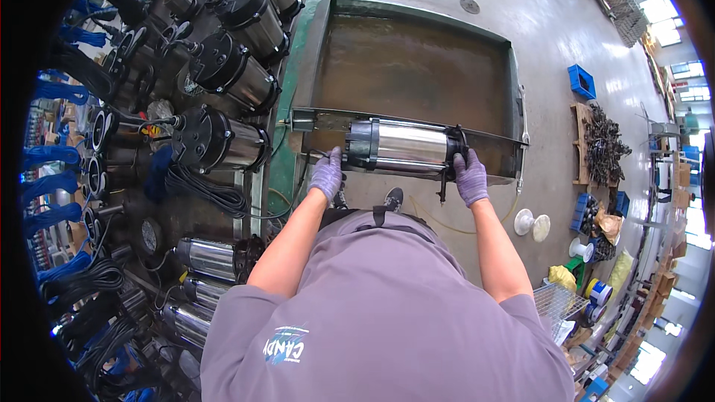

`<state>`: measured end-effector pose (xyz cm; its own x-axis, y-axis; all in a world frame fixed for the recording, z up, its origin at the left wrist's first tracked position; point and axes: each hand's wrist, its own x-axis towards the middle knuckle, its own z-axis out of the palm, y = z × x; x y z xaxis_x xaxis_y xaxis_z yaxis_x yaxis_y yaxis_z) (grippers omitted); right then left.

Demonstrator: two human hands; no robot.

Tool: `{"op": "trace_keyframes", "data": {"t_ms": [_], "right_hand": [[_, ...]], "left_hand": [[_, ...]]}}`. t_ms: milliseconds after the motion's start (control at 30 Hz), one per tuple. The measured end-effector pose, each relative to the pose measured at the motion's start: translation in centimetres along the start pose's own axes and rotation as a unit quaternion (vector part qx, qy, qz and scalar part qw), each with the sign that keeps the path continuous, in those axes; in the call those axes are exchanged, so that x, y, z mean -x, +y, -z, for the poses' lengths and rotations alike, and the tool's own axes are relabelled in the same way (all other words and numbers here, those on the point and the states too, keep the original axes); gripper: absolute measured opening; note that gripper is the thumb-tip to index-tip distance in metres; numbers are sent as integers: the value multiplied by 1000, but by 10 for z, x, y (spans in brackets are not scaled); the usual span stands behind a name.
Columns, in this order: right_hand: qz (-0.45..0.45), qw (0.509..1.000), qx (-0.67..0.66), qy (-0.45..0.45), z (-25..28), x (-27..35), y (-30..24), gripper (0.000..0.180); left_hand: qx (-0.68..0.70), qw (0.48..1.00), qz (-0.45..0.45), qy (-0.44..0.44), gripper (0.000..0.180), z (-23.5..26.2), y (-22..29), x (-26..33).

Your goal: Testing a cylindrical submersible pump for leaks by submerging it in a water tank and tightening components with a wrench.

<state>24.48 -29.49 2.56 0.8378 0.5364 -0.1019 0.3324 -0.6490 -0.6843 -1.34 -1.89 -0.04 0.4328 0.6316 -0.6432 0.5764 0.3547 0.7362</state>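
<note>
A steel pump [413,144], a shiny cylinder with black end caps, lies on its side across the near end of a water tank [307,67]. My left hand [326,173], in a purple-grey glove, is closed at the pump's left end. On the right, my gloved right hand [471,177] grips the black end with its protruding fittings. A dark metal bar [488,134] spans the tank just beyond the pump. Brownish water fills the tank. Some fingers of both hands are hidden against the pump.
Several upright pumps [220,138] with coiled black cables [208,190] crowd the left side. More steel cylinders [208,257] lie at the lower left. To the right are white spools [524,222], a blue crate [582,82] and a pallet of dark parts [605,145].
</note>
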Motion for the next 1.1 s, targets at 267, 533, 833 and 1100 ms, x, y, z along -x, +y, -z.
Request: {"op": "trace_keyframes", "data": {"t_ms": [267, 533, 833, 1100], "right_hand": [[-27, 992, 98, 78, -8, -30, -29, 39], [-97, 988, 34, 111, -26, -36, -36, 34], [-105, 987, 60, 103, -26, -37, -36, 35], [-96, 988, 70, 98, -25, -35, -35, 38]], "left_hand": [[-226, 928, -279, 97, 31, 73, 22, -10], [-620, 750, -221, 64, 43, 110, 49, -79], [-527, 812, -247, -35, 47, 122, 41, -90], [-128, 966, -222, -23, 35, 109, 14, -92]]}}
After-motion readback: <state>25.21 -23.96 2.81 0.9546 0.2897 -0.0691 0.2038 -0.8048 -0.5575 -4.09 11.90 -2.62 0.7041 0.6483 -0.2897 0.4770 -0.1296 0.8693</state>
